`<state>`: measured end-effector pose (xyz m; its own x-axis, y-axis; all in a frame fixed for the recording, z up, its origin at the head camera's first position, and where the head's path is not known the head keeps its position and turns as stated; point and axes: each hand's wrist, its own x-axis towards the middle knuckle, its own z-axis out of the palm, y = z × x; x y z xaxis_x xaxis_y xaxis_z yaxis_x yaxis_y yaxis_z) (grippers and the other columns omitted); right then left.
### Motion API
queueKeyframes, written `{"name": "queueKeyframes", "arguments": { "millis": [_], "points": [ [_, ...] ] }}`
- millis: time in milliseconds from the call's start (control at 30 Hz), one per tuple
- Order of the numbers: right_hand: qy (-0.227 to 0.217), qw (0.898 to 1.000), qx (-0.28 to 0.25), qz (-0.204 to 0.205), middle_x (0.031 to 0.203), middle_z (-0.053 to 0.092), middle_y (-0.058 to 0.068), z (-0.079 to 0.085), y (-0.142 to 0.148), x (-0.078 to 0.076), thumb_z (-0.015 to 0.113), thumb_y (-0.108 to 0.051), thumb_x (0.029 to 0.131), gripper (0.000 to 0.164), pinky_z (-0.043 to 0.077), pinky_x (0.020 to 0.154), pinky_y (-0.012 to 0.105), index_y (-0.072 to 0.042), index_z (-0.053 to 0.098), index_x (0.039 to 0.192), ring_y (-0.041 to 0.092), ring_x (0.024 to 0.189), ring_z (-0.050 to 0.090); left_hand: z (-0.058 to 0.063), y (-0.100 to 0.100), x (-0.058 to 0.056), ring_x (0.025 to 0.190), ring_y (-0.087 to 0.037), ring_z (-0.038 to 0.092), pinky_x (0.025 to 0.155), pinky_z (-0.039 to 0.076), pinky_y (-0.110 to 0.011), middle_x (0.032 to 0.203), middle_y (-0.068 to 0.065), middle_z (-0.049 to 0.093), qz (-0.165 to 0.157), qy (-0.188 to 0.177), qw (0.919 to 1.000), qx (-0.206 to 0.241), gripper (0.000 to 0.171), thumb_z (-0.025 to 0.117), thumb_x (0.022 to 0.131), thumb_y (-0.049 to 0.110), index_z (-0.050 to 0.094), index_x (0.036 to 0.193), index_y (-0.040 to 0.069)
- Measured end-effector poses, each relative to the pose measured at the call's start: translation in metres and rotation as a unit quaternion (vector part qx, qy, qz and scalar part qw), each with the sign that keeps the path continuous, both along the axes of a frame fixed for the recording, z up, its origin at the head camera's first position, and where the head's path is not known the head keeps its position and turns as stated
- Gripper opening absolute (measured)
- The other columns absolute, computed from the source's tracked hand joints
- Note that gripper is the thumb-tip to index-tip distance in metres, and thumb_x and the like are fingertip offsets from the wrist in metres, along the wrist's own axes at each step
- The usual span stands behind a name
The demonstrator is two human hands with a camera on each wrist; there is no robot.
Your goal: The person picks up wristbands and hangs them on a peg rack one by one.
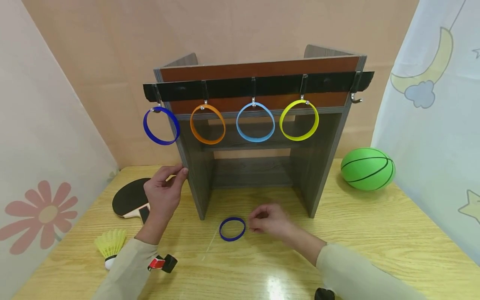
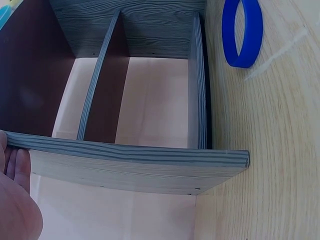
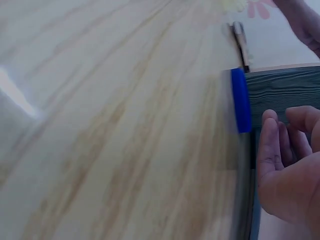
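Observation:
My left hand grips the front edge of the left side panel of a grey wooden shelf, thumb in front. In the left wrist view, the fingers lie against that panel's outer face. On the table in front of the shelf lies a dark blue ring, like a silicone wristband. Just right of it is my right hand, fingers loosely bent and holding nothing. The right wrist view shows the blue ring just beyond the fingertips.
A black strip across the shelf top carries hooks with a blue ring, orange ring, light blue ring and yellow ring. The right-end hook is bare. Around stand a paddle, shuttlecock and green ball.

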<state>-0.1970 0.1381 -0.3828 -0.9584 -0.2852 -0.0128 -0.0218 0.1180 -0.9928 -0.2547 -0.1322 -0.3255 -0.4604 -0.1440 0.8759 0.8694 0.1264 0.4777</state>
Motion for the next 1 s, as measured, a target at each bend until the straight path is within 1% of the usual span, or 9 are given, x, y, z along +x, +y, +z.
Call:
{"name": "queueKeyframes", "arguments": {
  "millis": [167,367,500,533,600,733,767,833,1000],
  "points": [
    [0.001,1.0,0.014,-0.001,0.078,0.065,0.012,-0.008,-0.007,-0.006,0.068,0.002,0.079,0.018,0.056,0.065,0.034,0.01,0.062,0.094,0.026,0.071,0.064,-0.003,-0.001,-0.003,0.074,-0.01,0.065,0.07,0.055,-0.022,0.077,-0.025,0.063,0.004,-0.001,1.0,0.006,0.012,0.067,0.075,-0.021,0.068,0.085,-0.015],
    [-0.024,0.999,0.024,-0.009,0.082,0.064,0.011,-0.011,-0.01,-0.011,0.068,0.002,0.079,0.02,0.056,0.066,0.033,0.01,0.062,0.097,0.023,0.072,0.064,-0.002,0.0,-0.002,0.074,-0.011,0.065,0.07,0.055,-0.023,0.077,-0.024,0.064,0.002,-0.002,1.0,0.006,0.011,0.068,0.076,-0.019,0.068,0.086,-0.014],
    [-0.028,0.999,0.035,-0.005,0.081,0.064,0.011,-0.012,-0.01,-0.014,0.069,0.0,0.079,0.02,0.056,0.066,0.032,0.01,0.064,0.096,0.021,0.071,0.063,-0.003,-0.001,-0.003,0.074,-0.011,0.065,0.07,0.055,-0.023,0.078,-0.024,0.064,0.0,-0.002,1.0,0.005,0.011,0.068,0.077,-0.019,0.068,0.086,-0.014],
    [-0.028,0.999,0.04,-0.002,0.081,0.065,0.011,-0.012,-0.009,-0.015,0.069,0.0,0.08,0.02,0.056,0.066,0.032,0.01,0.064,0.096,0.02,0.071,0.063,-0.003,-0.001,-0.003,0.074,-0.011,0.065,0.07,0.056,-0.023,0.078,-0.023,0.064,-0.001,-0.002,1.0,0.005,0.01,0.068,0.077,-0.018,0.068,0.086,-0.014],
    [-0.023,0.998,0.053,0.002,0.079,0.064,0.01,-0.012,-0.009,-0.016,0.07,-0.001,0.08,0.019,0.055,0.063,0.031,0.009,0.065,0.095,0.019,0.069,0.061,0.002,0.001,0.001,0.074,-0.011,0.064,0.07,0.055,-0.023,0.078,-0.024,0.064,-0.002,-0.003,1.0,0.005,0.01,0.067,0.076,-0.02,0.067,0.086,-0.016],
    [-0.012,0.997,0.075,0.009,0.073,0.064,0.009,-0.012,-0.01,-0.019,0.072,-0.003,0.08,0.017,0.054,0.059,0.029,0.006,0.067,0.092,0.018,0.065,0.06,0.003,0.002,0.003,0.074,-0.011,0.064,0.07,0.055,-0.021,0.079,-0.024,0.064,-0.004,-0.008,0.9999,0.012,0.009,0.068,0.077,-0.018,0.067,0.086,-0.017],
    [-0.008,0.997,0.077,0.009,0.071,0.065,0.009,-0.013,-0.011,-0.02,0.073,-0.004,0.079,0.016,0.053,0.058,0.029,0.006,0.068,0.09,0.017,0.063,0.06,0.003,0.001,0.003,0.075,-0.011,0.064,0.07,0.055,-0.021,0.079,-0.025,0.064,-0.004,-0.008,0.9999,0.013,0.009,0.068,0.077,-0.018,0.067,0.086,-0.017],
    [-0.004,0.997,0.079,0.011,0.069,0.065,0.011,-0.013,-0.013,-0.021,0.074,-0.005,0.079,0.015,0.053,0.056,0.028,0.006,0.068,0.088,0.017,0.062,0.06,-0.002,-0.001,-0.001,0.075,-0.011,0.064,0.07,0.055,-0.021,0.08,-0.023,0.064,-0.007,-0.009,0.9998,0.017,0.009,0.069,0.078,-0.014,0.067,0.087,-0.016],
    [-0.009,0.996,0.09,-0.001,0.066,0.065,0.012,-0.012,-0.018,-0.02,0.075,-0.005,0.079,0.012,0.054,0.053,0.026,0.005,0.069,0.084,0.017,0.058,0.062,-0.003,0.0,0.0,0.075,-0.011,0.064,0.068,0.055,-0.021,0.079,-0.024,0.064,-0.006,-0.013,0.9998,0.017,0.009,0.069,0.077,-0.016,0.067,0.087,-0.016]
  ]
}}
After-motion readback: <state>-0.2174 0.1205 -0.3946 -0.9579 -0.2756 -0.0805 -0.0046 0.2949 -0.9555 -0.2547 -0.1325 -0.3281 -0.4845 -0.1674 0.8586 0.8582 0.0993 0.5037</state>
